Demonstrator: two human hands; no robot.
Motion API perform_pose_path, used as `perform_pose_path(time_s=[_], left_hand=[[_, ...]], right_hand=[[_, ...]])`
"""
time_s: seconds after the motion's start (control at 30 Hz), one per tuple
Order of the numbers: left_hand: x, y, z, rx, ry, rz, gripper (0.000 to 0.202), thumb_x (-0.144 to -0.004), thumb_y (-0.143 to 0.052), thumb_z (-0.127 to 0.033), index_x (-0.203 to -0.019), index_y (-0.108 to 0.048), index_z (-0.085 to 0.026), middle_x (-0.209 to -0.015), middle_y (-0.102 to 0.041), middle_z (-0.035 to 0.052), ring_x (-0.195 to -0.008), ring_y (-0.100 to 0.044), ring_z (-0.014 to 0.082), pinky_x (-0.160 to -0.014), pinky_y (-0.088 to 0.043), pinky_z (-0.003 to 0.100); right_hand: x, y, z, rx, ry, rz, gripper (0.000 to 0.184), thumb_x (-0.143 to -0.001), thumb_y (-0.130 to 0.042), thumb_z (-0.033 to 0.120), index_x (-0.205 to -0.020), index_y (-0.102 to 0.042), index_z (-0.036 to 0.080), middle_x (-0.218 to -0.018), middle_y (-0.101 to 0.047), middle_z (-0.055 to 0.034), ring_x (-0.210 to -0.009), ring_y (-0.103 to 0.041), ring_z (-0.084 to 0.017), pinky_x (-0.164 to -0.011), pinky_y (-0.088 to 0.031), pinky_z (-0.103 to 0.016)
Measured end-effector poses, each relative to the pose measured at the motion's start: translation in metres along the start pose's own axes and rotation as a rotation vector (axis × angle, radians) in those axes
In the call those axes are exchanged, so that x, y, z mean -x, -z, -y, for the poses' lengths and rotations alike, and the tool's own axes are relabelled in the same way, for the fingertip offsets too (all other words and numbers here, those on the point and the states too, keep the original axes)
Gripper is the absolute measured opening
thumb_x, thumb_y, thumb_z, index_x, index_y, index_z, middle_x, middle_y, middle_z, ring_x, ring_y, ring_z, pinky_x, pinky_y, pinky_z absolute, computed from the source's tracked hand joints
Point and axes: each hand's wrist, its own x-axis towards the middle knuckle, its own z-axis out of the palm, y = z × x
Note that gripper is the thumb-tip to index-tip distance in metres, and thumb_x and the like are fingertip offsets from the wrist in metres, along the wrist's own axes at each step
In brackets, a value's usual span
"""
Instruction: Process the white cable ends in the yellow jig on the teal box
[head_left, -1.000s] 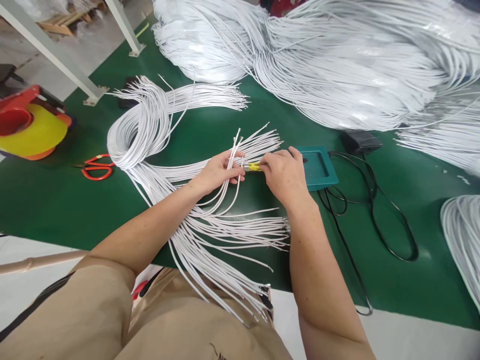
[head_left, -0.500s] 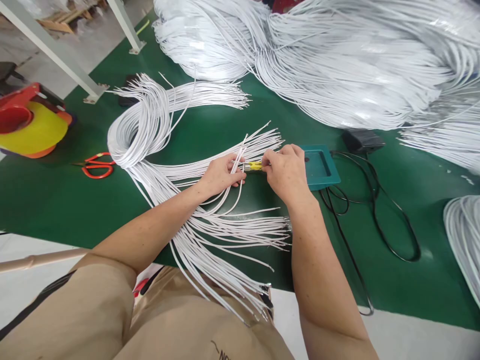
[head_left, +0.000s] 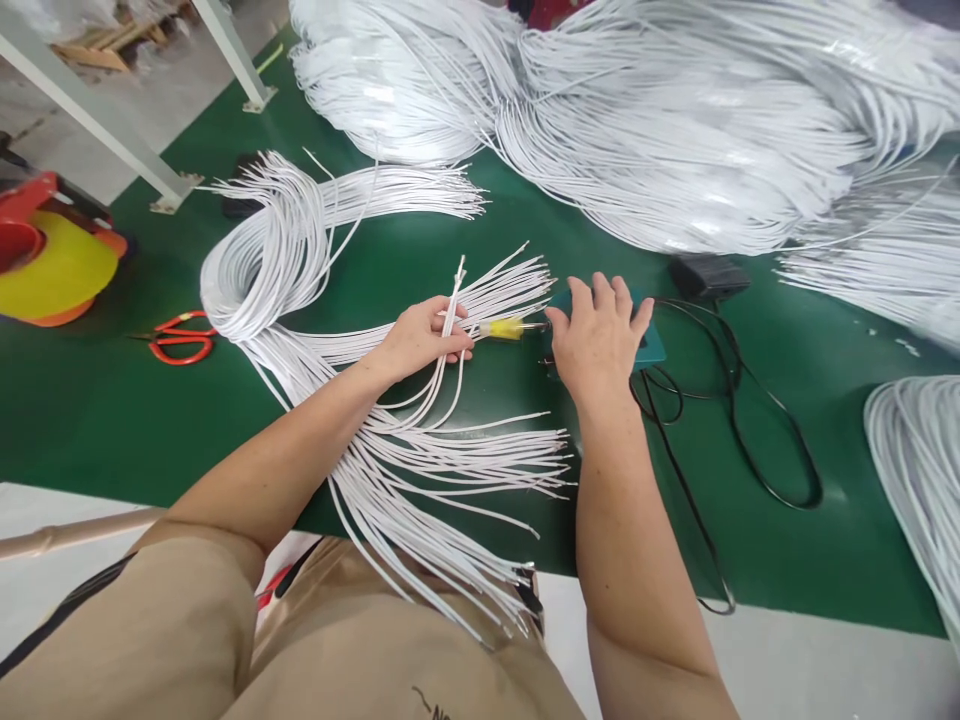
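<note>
My left hand (head_left: 429,338) is closed round a few white wires (head_left: 452,300), whose ends stick up between its fingers. Just right of those fingers is a yellow piece (head_left: 504,328) with a thin metal-looking rod running rightward; what holds it is unclear. My right hand (head_left: 598,335), fingers spread, lies over a teal tray-like box (head_left: 654,345) and hides most of it. Around my left hand, a loose bundle of white wires (head_left: 367,450) fans out, the bared-looking ends pointing right.
Red-handled scissors (head_left: 182,340) lie at the left, near a red and yellow tape dispenser (head_left: 56,260). Large heaps of white wire (head_left: 660,130) fill the far side. A black block (head_left: 709,275) with black cables (head_left: 780,490) sits right of the box. Another wire coil (head_left: 919,470) is at the right edge.
My right hand has let go of the yellow piece, moved slightly right and spread over the teal box. My left hand still grips the wires, their ends now closer together.
</note>
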Motion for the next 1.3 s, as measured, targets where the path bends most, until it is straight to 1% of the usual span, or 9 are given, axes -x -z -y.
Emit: perform_pose_path(time_s=[0.13, 0.23, 0.4, 0.57, 0.73, 0.83, 0.97, 1.17, 1.3], left_hand=[[-0.001, 0.002, 0.001, 0.009, 0.009, 0.027, 0.052, -0.070, -0.075, -0.018, -0.117, -0.056, -0.011, -0.076, -0.065, -0.0012, -0.069, -0.068, 0.0124, -0.070, -0.053, 0.025], [0.000, 0.000, 0.001, 0.031, -0.013, 0.059, 0.053, -0.071, -0.075, -0.020, -0.121, -0.058, -0.011, -0.074, -0.062, -0.0022, -0.068, -0.066, 0.0115, -0.067, -0.052, 0.023], [0.003, -0.004, -0.002, 0.085, -0.086, 0.109, 0.051, -0.073, -0.072, -0.022, -0.122, -0.059, -0.015, -0.075, -0.063, -0.0021, -0.070, -0.067, 0.0111, -0.060, -0.048, 0.019], [0.007, -0.009, -0.007, 0.126, -0.117, 0.108, 0.052, -0.070, -0.073, -0.019, -0.120, -0.060, -0.014, -0.072, -0.064, -0.0019, -0.068, -0.067, 0.0114, -0.058, -0.047, 0.019], [0.005, -0.012, -0.007, 0.243, -0.015, 0.080, 0.046, -0.067, -0.070, -0.011, -0.112, -0.062, -0.012, -0.068, -0.066, -0.0011, -0.061, -0.065, 0.0094, -0.055, -0.046, 0.018], [0.002, -0.011, -0.004, 0.233, -0.006, 0.043, 0.047, -0.066, -0.070, -0.010, -0.113, -0.062, -0.012, -0.067, -0.066, -0.0007, -0.059, -0.064, 0.0093, -0.053, -0.044, 0.017], [-0.001, -0.011, -0.001, 0.208, -0.012, 0.020, 0.052, -0.066, -0.072, -0.010, -0.117, -0.060, -0.011, -0.065, -0.066, -0.0002, -0.059, -0.065, 0.0107, -0.051, -0.044, 0.017], [0.000, -0.012, 0.001, 0.161, 0.009, 0.013, 0.052, -0.068, -0.072, -0.011, -0.117, -0.059, -0.011, -0.066, -0.068, 0.0007, -0.060, -0.067, 0.0117, -0.052, -0.045, 0.017], [0.000, -0.014, 0.002, 0.123, 0.011, -0.002, 0.049, -0.068, -0.072, -0.010, -0.115, -0.059, -0.011, -0.065, -0.068, 0.0002, -0.059, -0.068, 0.0122, -0.052, -0.047, 0.017]], right_hand=[[0.000, 0.001, -0.001, -0.003, -0.003, -0.005, 0.043, -0.096, -0.042, 0.038, -0.133, -0.051, 0.017, -0.142, -0.051, -0.0156, -0.136, -0.038, -0.035, -0.111, -0.024, -0.064], [0.001, 0.005, 0.002, -0.058, 0.032, -0.051, 0.040, -0.095, -0.044, 0.033, -0.130, -0.054, 0.016, -0.140, -0.053, -0.0153, -0.135, -0.040, -0.034, -0.112, -0.021, -0.063], [0.004, 0.009, 0.023, -0.376, 0.262, -0.056, 0.028, -0.095, -0.042, 0.023, -0.106, -0.068, 0.021, -0.120, -0.067, -0.0086, -0.121, -0.054, -0.023, -0.114, -0.027, -0.049], [0.008, 0.003, 0.043, -0.525, 0.278, -0.018, 0.023, -0.092, -0.048, 0.023, -0.090, -0.070, 0.020, -0.118, -0.068, -0.0083, -0.123, -0.054, -0.026, -0.112, -0.030, -0.049], [0.006, 0.009, 0.039, -0.354, 0.459, -0.008, 0.026, -0.095, -0.042, 0.019, -0.097, -0.068, 0.020, -0.119, -0.067, -0.0069, -0.126, -0.049, -0.024, -0.117, -0.020, -0.047], [0.002, 0.010, 0.031, -0.214, 0.401, 0.047, 0.024, -0.093, -0.042, 0.016, -0.101, -0.065, 0.018, -0.110, -0.070, -0.0102, -0.120, -0.053, -0.026, -0.115, -0.020, -0.052], [-0.002, 0.005, 0.025, -0.140, 0.360, 0.138, 0.019, -0.088, -0.045, 0.012, -0.093, -0.063, 0.016, -0.085, -0.071, -0.0088, -0.094, -0.062, -0.025, -0.112, -0.024, -0.053], [-0.003, 0.001, 0.023, -0.174, 0.370, 0.150, 0.019, -0.084, -0.046, 0.008, -0.085, -0.062, 0.018, -0.084, -0.071, -0.0064, -0.092, -0.061, -0.024, -0.114, -0.021, -0.052], [-0.004, 0.001, 0.024, -0.154, 0.373, 0.137, 0.021, -0.080, -0.046, 0.005, -0.083, -0.062, 0.018, -0.081, -0.070, -0.0077, -0.090, -0.058, -0.024, -0.112, -0.025, -0.051]])
